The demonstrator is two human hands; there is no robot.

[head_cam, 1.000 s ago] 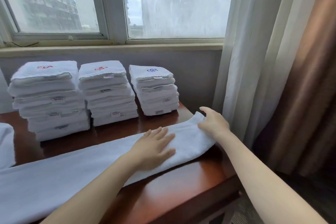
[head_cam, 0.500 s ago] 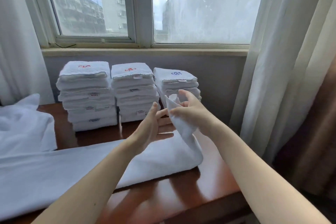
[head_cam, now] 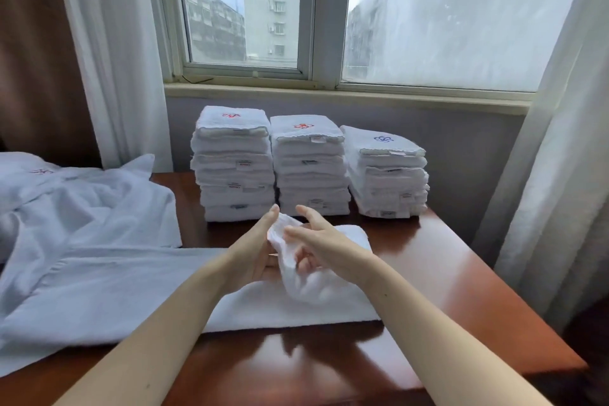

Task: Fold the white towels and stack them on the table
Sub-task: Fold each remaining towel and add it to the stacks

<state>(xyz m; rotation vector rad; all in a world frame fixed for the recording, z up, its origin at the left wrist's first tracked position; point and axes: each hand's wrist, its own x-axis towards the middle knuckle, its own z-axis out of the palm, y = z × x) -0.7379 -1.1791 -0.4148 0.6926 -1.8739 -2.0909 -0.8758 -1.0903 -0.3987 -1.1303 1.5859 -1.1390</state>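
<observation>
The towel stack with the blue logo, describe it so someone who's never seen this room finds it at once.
Below the window, three stacks of folded white towels stand in a row on the wooden table. It is the rightmost stack. Its top towel bears blue embroidery; the others' are red.

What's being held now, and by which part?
The towel, by its raised right end: the right hand grips that end, and the left hand lies flat against it. The rest lies on the table.
</observation>
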